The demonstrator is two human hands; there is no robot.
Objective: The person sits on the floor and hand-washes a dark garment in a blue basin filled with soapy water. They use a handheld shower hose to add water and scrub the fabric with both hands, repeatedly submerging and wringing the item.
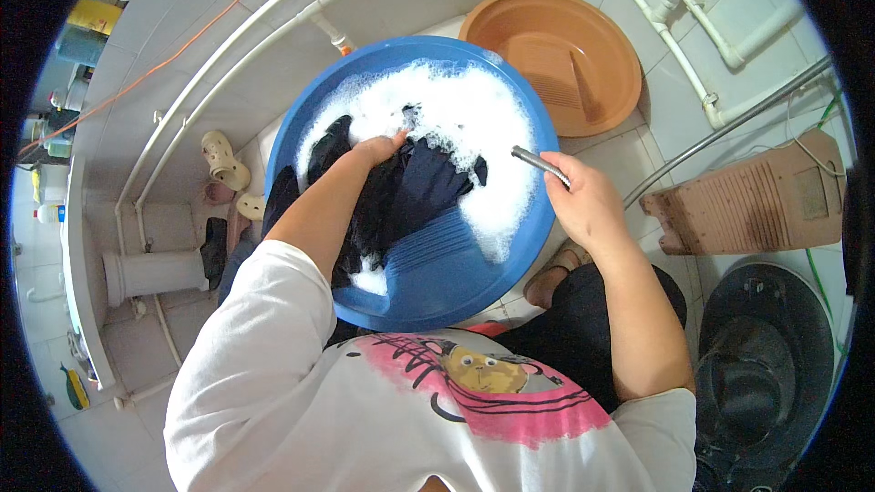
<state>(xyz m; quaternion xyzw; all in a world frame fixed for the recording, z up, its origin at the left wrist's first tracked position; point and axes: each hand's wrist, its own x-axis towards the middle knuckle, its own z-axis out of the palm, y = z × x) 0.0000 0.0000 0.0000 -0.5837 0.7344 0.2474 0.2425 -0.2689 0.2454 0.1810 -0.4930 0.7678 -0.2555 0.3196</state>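
A large blue basin [428, 305] with a ribbed washboard slope holds dark wet clothes [421, 187] and thick white suds [456, 96]. Reaching across the basin's left part, my left hand [378, 149] is closed on a dark garment, its fingertips partly hidden by cloth and foam. My right hand [588, 203] is wrapped round the end of a grey metal hose [540, 164] over the basin's right rim. The hose end points left over the suds; I cannot make out any water coming from it. Behind the hand, the hose runs up to the right.
An orange-brown basin [606, 82] stands behind on the right. A brown washboard [747, 205] leans at the right, above a black appliance-like object [756, 364]. Pale clogs [223, 161] and a white drainpipe [155, 275] are at the left. White pipes line the tiled walls.
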